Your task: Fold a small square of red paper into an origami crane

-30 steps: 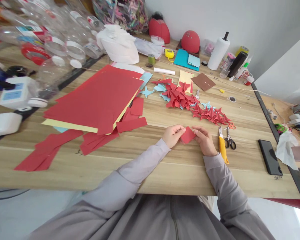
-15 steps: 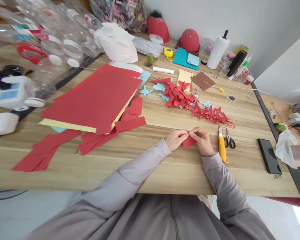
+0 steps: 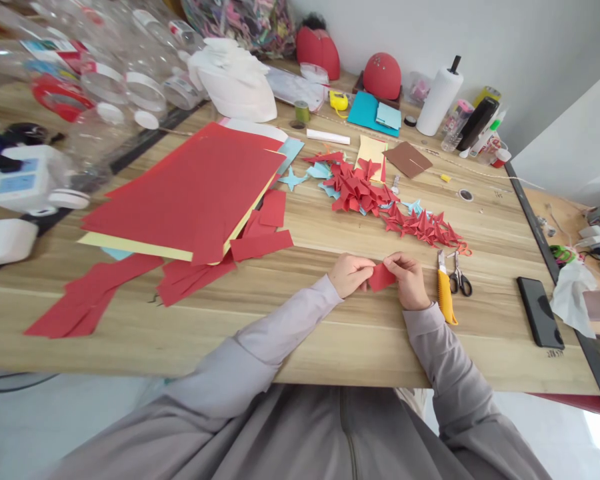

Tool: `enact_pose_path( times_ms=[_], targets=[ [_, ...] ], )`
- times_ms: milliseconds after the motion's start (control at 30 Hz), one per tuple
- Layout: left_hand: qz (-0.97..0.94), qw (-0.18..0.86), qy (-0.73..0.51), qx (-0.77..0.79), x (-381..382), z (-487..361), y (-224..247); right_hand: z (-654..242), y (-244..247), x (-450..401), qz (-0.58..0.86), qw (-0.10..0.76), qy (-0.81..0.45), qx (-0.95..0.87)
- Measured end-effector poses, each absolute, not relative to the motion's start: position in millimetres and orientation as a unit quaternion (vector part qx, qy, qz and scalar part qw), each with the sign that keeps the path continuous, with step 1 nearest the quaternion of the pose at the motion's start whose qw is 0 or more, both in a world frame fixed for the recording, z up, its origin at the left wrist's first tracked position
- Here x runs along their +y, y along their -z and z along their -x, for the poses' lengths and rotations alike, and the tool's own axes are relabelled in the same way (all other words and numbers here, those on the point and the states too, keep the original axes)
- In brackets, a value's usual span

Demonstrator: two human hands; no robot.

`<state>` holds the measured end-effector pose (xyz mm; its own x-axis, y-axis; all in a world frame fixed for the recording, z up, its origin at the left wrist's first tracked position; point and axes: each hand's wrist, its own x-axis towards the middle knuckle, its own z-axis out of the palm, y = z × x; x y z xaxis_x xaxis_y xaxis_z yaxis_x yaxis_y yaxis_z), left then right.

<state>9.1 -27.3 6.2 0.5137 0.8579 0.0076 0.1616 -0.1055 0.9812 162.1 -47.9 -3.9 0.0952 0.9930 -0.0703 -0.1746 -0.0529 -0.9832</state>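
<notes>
Between my two hands, just above the wooden table, is a small piece of red paper [image 3: 382, 278]. My left hand [image 3: 351, 275] pinches its left edge with thumb and fingers. On the upper right edge, the thumb and fingers of my right hand [image 3: 406, 279] are closed on the same piece. Beyond the hands lie a heap of folded red paper stars [image 3: 360, 187] and a row of red stars [image 3: 423, 225]. A yellow-handled utility knife [image 3: 445, 290] and black-handled scissors [image 3: 461, 280] rest to the right of my right hand.
Large red sheets [image 3: 190, 187] are stacked at left, with cut red strips [image 3: 93, 297] in front. Plastic bottles [image 3: 105, 80] crowd the back left. A phone [image 3: 540, 312] lies near the right edge, and a brown paper square [image 3: 408, 159] farther back.
My fingers have moved slightly apart along the top of the red paper, so more of it shows between the hands. Other things on the table stay where they were.
</notes>
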Motion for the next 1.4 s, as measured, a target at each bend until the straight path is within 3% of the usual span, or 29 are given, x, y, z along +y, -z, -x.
enact_pose_path(
  times_ms=[267,400,667,967,1400],
  targets=[
    [-0.570,0.587,-0.389,0.423,-21.7,1.8,-7.2,-170.4,-0.2,-43.7,0.499,0.630,-0.503,-0.318],
    [-0.576,0.545,-0.440,0.421,-22.2,-3.7,-2.8,-168.2,-1.1,-45.6,0.493,0.610,-0.519,-0.340],
    [-0.674,0.453,-0.411,0.414,-23.1,-10.7,3.5,-161.6,-2.9,-50.0,0.491,0.547,-0.501,-0.457],
    [-0.711,0.423,-0.393,0.401,-25.8,-8.2,-2.1,-164.7,-7.5,-53.1,0.519,0.460,-0.473,-0.544],
    [-0.614,0.470,-0.447,0.450,-13.7,3.5,-0.8,-175.8,-7.4,-47.5,0.508,0.526,-0.505,-0.459]
  ],
)
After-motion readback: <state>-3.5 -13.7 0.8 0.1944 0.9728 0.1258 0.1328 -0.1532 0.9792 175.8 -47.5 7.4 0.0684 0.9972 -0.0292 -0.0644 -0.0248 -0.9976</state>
